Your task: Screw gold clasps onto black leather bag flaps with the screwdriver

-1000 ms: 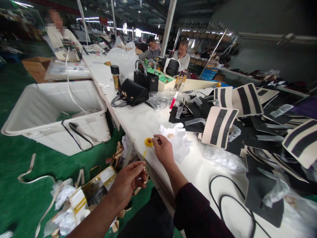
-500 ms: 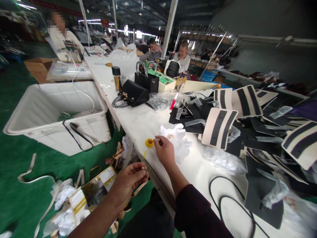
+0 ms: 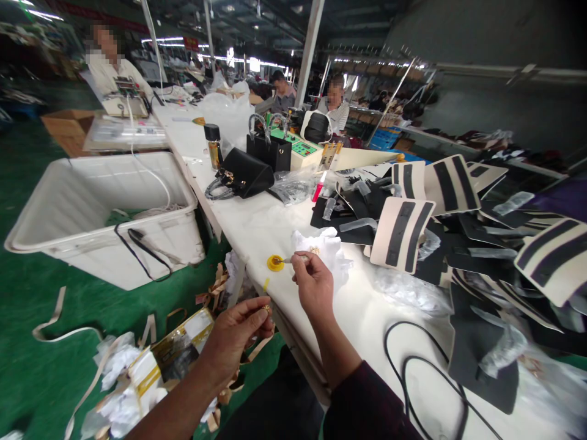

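Note:
My left hand (image 3: 241, 330) is closed in a pinch over the table's edge, holding a small gold-coloured metal fitting (image 3: 266, 308) between thumb and fingertips. My right hand (image 3: 315, 286) grips a thin pointed tool (image 3: 286, 261); its exact kind is unclear. The tool's tip reaches into a small round yellow dish (image 3: 271, 267) with something brownish in its middle. Behind my right hand, crumpled white paper (image 3: 337, 269) carries several small gold-coloured pieces (image 3: 314, 250).
Black and beige bag panels (image 3: 403, 235) with plastic-wrapped handles pile up on the right of the white table (image 3: 257, 220). Black handbags (image 3: 247, 174) and a green-topped machine (image 3: 302, 150) stand farther back. A white bin (image 3: 114, 256) is left, near a co-worker (image 3: 114, 70). Black cord (image 3: 389, 360) lies front right.
My right hand has drawn slightly back to the right, showing more of the tool between it and the yellow dish. My left hand has barely moved and still pinches the fitting.

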`<action>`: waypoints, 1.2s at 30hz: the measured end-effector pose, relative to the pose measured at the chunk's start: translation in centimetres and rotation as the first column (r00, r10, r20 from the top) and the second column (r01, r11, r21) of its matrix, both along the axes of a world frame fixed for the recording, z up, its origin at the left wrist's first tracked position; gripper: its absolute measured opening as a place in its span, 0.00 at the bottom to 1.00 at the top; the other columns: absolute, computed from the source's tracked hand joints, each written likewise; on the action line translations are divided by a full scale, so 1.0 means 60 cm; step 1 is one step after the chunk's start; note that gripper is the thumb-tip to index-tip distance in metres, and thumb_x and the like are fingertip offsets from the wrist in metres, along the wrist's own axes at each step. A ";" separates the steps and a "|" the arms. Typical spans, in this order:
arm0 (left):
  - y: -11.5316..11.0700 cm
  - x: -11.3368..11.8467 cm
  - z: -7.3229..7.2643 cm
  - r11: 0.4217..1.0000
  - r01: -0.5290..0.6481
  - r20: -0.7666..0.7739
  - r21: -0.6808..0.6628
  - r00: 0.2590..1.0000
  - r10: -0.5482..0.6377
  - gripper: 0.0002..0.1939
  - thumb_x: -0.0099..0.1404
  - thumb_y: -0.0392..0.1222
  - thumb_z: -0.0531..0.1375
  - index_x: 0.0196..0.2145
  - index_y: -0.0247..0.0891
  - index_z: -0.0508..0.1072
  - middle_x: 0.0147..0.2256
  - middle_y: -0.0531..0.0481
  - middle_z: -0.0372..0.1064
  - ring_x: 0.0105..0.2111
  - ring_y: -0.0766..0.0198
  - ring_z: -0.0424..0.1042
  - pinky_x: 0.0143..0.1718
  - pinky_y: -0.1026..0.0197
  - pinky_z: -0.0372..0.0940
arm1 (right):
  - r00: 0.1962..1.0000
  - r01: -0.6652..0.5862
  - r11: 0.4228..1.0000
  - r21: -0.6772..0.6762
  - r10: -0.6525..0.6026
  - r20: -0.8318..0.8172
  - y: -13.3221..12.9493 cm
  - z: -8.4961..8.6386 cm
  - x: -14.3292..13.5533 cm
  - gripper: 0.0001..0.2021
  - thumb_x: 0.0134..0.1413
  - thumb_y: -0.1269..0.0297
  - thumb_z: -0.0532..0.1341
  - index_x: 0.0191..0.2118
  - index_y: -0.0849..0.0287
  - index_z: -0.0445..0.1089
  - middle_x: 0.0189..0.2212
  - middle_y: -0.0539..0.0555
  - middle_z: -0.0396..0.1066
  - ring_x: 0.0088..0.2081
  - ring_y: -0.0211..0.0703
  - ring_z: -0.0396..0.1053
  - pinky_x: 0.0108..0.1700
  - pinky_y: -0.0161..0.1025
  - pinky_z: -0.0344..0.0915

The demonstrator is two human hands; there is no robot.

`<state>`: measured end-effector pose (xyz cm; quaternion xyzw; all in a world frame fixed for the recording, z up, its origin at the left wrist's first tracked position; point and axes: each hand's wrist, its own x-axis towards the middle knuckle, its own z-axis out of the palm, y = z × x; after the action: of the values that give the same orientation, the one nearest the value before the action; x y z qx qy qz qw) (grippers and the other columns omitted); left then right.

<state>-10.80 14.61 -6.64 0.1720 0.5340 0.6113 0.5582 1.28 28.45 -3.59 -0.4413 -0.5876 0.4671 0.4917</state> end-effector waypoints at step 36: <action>-0.009 0.023 0.031 0.992 0.006 -0.212 0.125 0.977 0.020 0.21 0.53 0.53 0.77 0.38 0.37 0.83 0.30 0.48 0.81 0.31 0.60 0.79 0.35 0.63 0.74 | 0.980 -0.070 0.988 0.135 0.043 0.193 -0.137 0.079 0.082 0.10 0.65 0.58 0.62 0.34 0.55 0.74 0.23 0.47 0.70 0.26 0.39 0.68 0.32 0.37 0.66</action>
<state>-9.40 14.09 -4.80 0.2691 0.5519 0.6236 0.4839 6.17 20.20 1.14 -0.4309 -0.6756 0.3941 0.4501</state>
